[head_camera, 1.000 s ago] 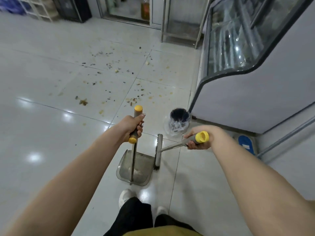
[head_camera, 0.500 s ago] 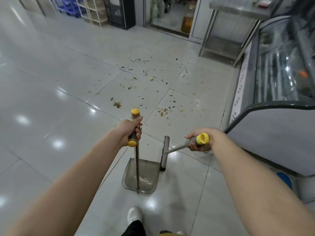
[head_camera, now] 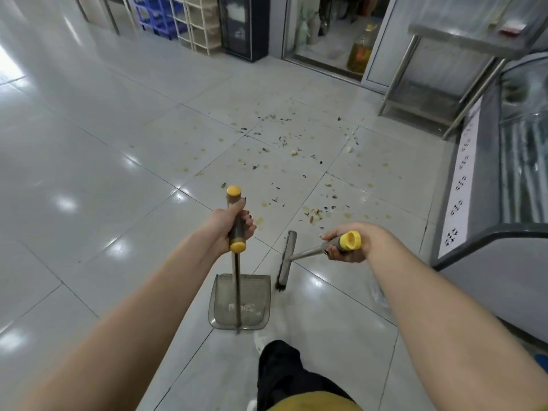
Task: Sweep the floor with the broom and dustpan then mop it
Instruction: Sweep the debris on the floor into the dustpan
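Head view: left hand (head_camera: 232,225) clasps dustpan (head_camera: 240,304) handle, right hand (head_camera: 345,243) clasps broom (head_camera: 286,262) handle. Both held low, presumably to reach debris (head_camera: 296,161) ahead.

This is looking like a small food shop or eatery. A curved glass display chiller (head_camera: 504,179) is standing along the right side, with a stainless steel table (head_camera: 462,34) sitting beyond it. Blue crates (head_camera: 154,16) and cream storage racks (head_camera: 198,22) are lining the back beside a black glass-door cooler (head_camera: 243,25). The glossy tiled floor (head_camera: 89,143) is reflecting ceiling lights.
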